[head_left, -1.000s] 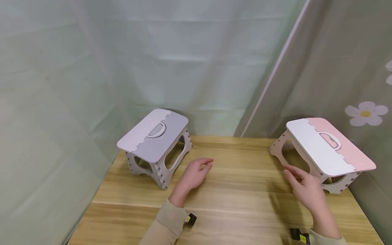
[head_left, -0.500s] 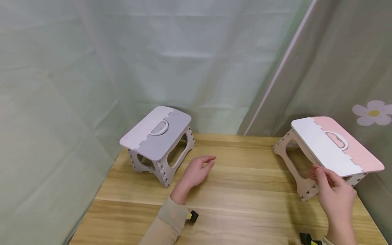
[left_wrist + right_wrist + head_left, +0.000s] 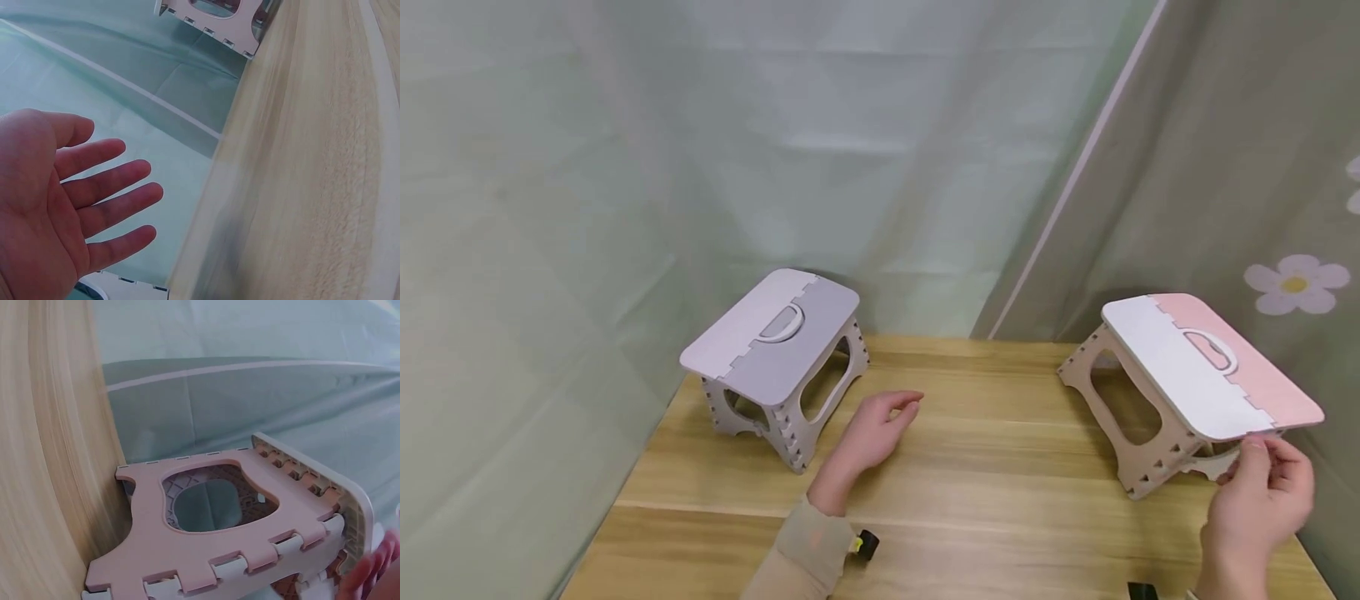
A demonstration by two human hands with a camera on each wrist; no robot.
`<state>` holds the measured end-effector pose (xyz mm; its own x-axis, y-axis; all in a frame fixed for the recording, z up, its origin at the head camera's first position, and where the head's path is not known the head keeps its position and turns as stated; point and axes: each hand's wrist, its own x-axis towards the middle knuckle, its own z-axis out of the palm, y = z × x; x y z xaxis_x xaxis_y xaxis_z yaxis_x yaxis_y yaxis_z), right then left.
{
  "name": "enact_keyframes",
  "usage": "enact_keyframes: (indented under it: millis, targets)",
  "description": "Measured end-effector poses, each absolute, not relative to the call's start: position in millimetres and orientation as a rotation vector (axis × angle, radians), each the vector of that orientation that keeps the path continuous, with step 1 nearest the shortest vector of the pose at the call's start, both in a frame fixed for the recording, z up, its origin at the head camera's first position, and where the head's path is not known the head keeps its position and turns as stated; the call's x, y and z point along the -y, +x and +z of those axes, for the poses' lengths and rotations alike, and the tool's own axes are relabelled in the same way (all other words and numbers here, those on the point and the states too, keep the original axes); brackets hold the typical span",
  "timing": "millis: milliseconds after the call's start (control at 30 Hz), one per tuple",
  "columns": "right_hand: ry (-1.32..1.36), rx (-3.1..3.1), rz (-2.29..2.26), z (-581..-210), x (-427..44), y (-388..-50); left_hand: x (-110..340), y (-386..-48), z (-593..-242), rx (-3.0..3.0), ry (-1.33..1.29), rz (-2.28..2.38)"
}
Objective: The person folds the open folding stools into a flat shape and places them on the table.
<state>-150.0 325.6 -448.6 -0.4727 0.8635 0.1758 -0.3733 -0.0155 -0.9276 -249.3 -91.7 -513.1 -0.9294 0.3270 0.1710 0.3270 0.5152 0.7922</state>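
A folding step stool with a pink and white top [image 3: 1180, 367] stands unfolded on the right of the wooden table. My right hand [image 3: 1262, 500] is at its near corner, thumb at the top's edge and fingers curled beneath it. In the right wrist view those fingers [image 3: 378, 569] show only partly, beside the rim of the pink stool [image 3: 150, 544]. A second folding stool with a grey and white top [image 3: 797, 350] stands unfolded on the left. My left hand [image 3: 876, 429] hovers or rests right of it, holding nothing; its fingers [image 3: 119, 206] are spread and relaxed.
The wood-grain table [image 3: 970, 500] runs back to a pale green curtain [image 3: 850, 167]. A darker curtain with white flowers [image 3: 1296, 283] hangs behind the pink stool. A small black device [image 3: 867, 544] sits on the left wrist.
My right hand has moved right, from in front of the pink stool's long side to its near corner, and its fingers have curled there. The left hand and both stools stay in place.
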Motion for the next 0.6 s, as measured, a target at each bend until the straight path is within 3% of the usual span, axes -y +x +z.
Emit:
enact_keyframes:
  millis: [267,600]
  targets:
    - [-0.812,1.446,1.755,-446.6,-327.7,-148.3,89.0,-250.0,-511.7,2.721,-0.598,-1.429]
    - [-0.848,1.638,1.917,-449.3,-334.6,-152.1,93.6,-249.6,-510.7,2.736,-0.588,-1.426]
